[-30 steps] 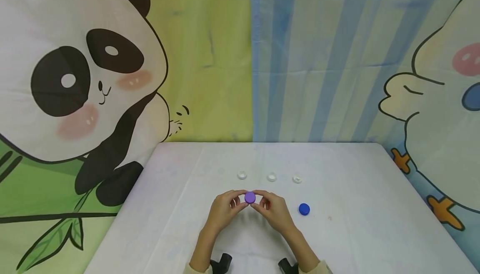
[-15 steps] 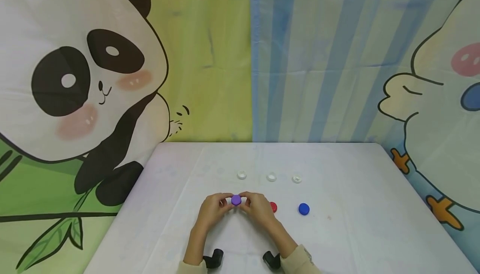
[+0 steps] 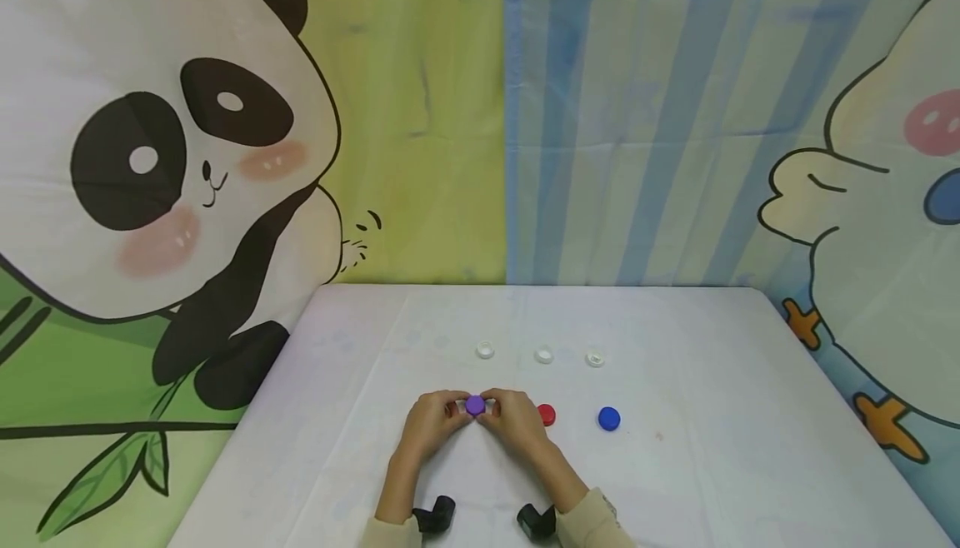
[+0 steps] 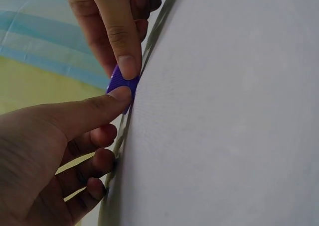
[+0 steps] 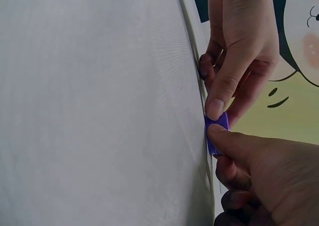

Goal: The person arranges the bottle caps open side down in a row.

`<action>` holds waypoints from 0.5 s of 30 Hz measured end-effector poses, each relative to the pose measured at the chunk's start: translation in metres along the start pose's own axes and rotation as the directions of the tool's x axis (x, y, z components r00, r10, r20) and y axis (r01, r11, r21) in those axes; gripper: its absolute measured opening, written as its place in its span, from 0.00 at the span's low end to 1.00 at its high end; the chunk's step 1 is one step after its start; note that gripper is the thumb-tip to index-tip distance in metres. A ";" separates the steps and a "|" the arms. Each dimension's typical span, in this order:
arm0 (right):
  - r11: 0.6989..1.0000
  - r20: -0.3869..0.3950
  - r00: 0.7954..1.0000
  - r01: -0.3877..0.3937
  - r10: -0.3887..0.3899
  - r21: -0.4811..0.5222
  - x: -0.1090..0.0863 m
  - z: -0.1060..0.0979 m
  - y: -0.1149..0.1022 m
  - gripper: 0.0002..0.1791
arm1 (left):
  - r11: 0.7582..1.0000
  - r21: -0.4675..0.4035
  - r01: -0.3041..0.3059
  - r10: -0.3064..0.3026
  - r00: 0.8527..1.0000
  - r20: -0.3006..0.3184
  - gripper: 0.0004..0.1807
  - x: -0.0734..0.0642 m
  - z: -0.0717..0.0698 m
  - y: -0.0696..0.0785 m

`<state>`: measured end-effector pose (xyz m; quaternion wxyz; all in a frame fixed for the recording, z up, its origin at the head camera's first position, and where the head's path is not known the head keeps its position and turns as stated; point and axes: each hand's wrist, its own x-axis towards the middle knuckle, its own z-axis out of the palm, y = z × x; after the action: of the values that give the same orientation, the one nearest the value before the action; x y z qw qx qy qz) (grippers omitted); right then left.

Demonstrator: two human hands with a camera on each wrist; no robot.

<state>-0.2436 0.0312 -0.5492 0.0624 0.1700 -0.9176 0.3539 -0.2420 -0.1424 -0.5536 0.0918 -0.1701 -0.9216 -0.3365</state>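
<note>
A purple bottle cap point(image 3: 476, 405) with a ribbed side sits between my two hands near the front middle of the table. My left hand point(image 3: 429, 425) pinches its left side between thumb and forefinger, and my right hand point(image 3: 514, 423) pinches the right side the same way. In the left wrist view both thumbs press on the ribbed side of the purple cap point(image 4: 118, 81), close over the white tabletop. The other fingers curl loosely. Just right of my right hand lies a red bottle cap point(image 3: 547, 415), partly covered by it, and farther right a blue bottle cap point(image 3: 609, 419).
Three small white ring-like pieces stand in a row farther back: a left one point(image 3: 485, 350), a middle one point(image 3: 543, 355) and a right one point(image 3: 595, 359). A white cloth covers the table point(image 3: 720, 448). Printed curtains point(image 3: 420, 115) hang behind it.
Both hands have moved left with the purple bottle cap and come slightly lower toward the table. The red bottle cap, hidden behind the right hand before, now shows. The blue one stays put.
</note>
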 end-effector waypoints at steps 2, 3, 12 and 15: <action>1.000 -0.006 1.000 0.015 -0.015 0.001 -0.001 0.002 0.002 0.14 | 1.000 -0.007 0.009 -0.009 1.000 0.003 0.12 -0.001 0.000 0.000; 1.000 -0.008 1.000 0.019 -0.019 0.006 -0.001 0.002 0.003 0.14 | 1.000 -0.011 0.019 -0.019 1.000 0.003 0.13 -0.001 0.000 0.000; 0.999 0.011 1.000 -0.028 0.028 0.023 0.000 0.002 0.003 0.16 | 0.998 -0.046 0.049 -0.049 0.999 0.009 0.14 0.000 0.002 -0.003; 0.999 0.023 0.999 -0.032 0.031 0.032 0.000 0.002 0.004 0.17 | 0.996 -0.055 0.067 -0.066 0.998 0.018 0.15 0.000 0.002 -0.004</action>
<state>-0.2447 0.0325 -0.5534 0.0436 0.1607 -0.9150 0.3674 -0.2440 -0.1436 -0.5578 0.0681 -0.1446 -0.9177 -0.3636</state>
